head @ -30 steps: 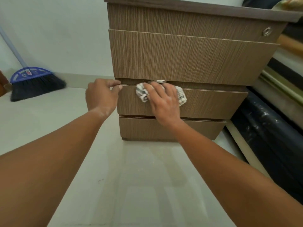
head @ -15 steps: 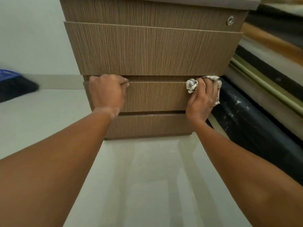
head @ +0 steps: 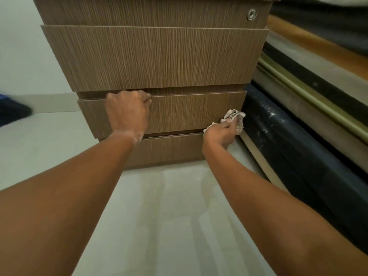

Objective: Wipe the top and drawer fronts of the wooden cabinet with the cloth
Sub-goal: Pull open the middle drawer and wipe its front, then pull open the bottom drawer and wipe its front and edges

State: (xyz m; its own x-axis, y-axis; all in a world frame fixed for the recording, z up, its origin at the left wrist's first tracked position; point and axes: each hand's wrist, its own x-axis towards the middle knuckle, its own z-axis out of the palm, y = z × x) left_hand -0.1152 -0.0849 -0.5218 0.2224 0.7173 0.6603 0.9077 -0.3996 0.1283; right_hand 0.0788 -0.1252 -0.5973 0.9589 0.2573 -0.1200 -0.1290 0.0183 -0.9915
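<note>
A pale, glossy tiled floor (head: 175, 216) runs up to a light wall, and the wooden cabinet (head: 155, 56) stands on it, filling the upper middle of the view with its stacked drawer fronts.

The cloth (head: 234, 116), a checked rag bunched into a wad, sits at the right end of the third drawer front (head: 179, 112), pressed against its lower right corner. The right hand (head: 221, 132) has its fingers curled tight around the cloth, with folds sticking out above and to the left of the knuckles. The left hand (head: 127, 111) is closed into a hook over the top edge of the same drawer front, towards its left end, fingertips tucked into the gap under the wide drawer above. A bottom drawer front (head: 169, 150) lies just beneath both wrists.

A round metal lock (head: 251, 14) sits in the top drawer's right corner. Just beside the cabinet's right flank is a dark, scuffed roll (head: 288, 140), with a brass-coloured rail (head: 310, 96) and more layered material behind it, crowding the cloth's corner. A blurred dark shape (head: 14, 111) lies at far left.

Half a second ago the cloth was at the drawer front's upper right edge; it is now lower on that end. The left hand's grip is unchanged.
</note>
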